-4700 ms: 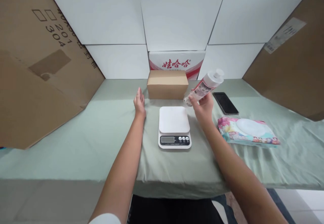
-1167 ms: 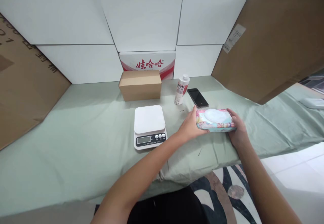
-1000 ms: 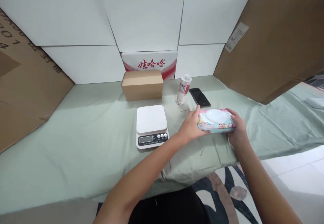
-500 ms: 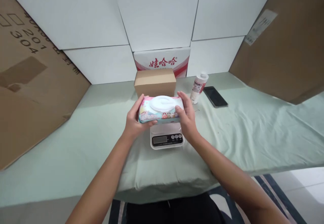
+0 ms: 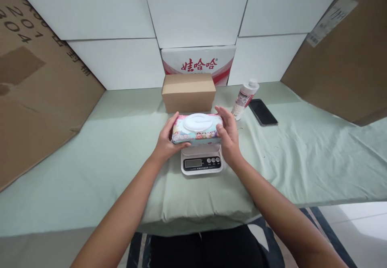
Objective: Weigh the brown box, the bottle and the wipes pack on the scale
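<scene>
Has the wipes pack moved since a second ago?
Yes. The wipes pack was right of the scale, near the phone; both hands now hold it over the scale's platform.

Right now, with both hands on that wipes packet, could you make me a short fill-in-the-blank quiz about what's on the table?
1. Both hands hold the pastel soft wipes packet above the white digital ____.
2. The brown cardboard box sits directly ____ the kitchen scale.
3. The black flat phone lies beside the white ____ with a red label.

Missing words: scale; behind; bottle
</scene>
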A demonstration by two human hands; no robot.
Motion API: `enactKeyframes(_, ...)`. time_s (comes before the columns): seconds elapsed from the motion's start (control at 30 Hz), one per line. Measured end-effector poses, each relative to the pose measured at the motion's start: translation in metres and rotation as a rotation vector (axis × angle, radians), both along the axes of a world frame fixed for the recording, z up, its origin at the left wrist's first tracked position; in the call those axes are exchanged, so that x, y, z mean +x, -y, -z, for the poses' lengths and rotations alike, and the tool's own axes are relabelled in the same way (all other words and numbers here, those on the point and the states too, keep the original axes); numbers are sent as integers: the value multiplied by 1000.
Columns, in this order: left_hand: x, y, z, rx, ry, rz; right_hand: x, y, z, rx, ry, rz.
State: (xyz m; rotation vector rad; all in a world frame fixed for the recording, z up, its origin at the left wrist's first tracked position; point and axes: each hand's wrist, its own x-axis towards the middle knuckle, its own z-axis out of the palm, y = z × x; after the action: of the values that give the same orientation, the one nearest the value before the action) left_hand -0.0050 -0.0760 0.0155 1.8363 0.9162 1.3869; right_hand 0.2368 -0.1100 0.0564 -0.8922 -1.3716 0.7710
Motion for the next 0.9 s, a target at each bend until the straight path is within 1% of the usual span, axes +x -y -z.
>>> enactKeyframes(0.1,-12,-1,-3,-4,-13,62,11,-7,4,20,-4,56)
enactKeyframes(0.17,-22,-3,-7,34,-3,36,23,-15,7,32,-21,131)
enactKeyframes(0.23,-30,-4,-12,85,19,-29,35,-23,10,30,-35,175)
enactKeyframes(0.27,-32,-5,-14,104,27,-49,40,-26,10,22,-40,167)
enactKeyframes(0.33,-34,-6,-14,117,31,-48,45,-29,10,-2,-48,101)
enactKeyframes(0.43,-30,-6,-11,106,11,1,43,-27,6,-23,-6,-27)
enactKeyframes(0.53,-24,-4,-8,75,-12,58,39,-23,5,-3,97,-96)
enactKeyframes(0.7,-16,-2,-3,10,-44,135,38,-21,8,47,221,-113)
enactKeyframes(0.8,-14,-3,0,-6,-42,146,37,-22,9,42,278,-108)
enactKeyframes(0.9,-12,-2,0,-22,-33,145,37,-22,10,35,291,-113)
